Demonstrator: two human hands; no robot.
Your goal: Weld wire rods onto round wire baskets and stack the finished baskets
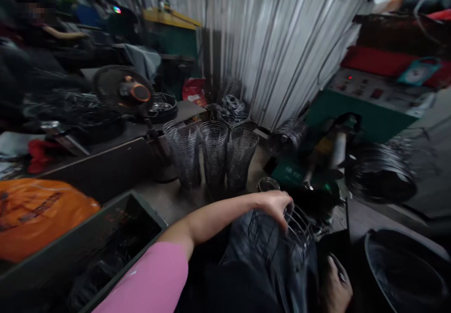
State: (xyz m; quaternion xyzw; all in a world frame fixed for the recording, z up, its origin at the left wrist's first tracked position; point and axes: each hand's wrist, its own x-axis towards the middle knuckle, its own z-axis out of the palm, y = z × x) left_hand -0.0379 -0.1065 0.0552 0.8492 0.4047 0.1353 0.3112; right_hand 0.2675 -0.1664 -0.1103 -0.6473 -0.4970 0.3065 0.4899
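Observation:
My left hand (276, 206) is closed on the upper rim of a dark wire basket (299, 233), a frame of curved wires held over my lap. My left arm reaches across to it from the lower left. Lower and to the right, my right hand (336, 285) is closed near my thigh. A small shiny bit shows at its fingers, too blurred to name. Beyond my left hand, a small round metal ring (268, 184) lies by a green machine (291, 174). Three tall stacks of nested wire baskets (213, 155) stand on the worktop ahead.
At lower left is a grey bin (148, 209) beside an orange bag (45, 214). A fan (123, 92) stands behind it. Wire hoop bundles (380, 174) hang at right, above a black tub (405, 275). Another person (38, 26) sits at far left.

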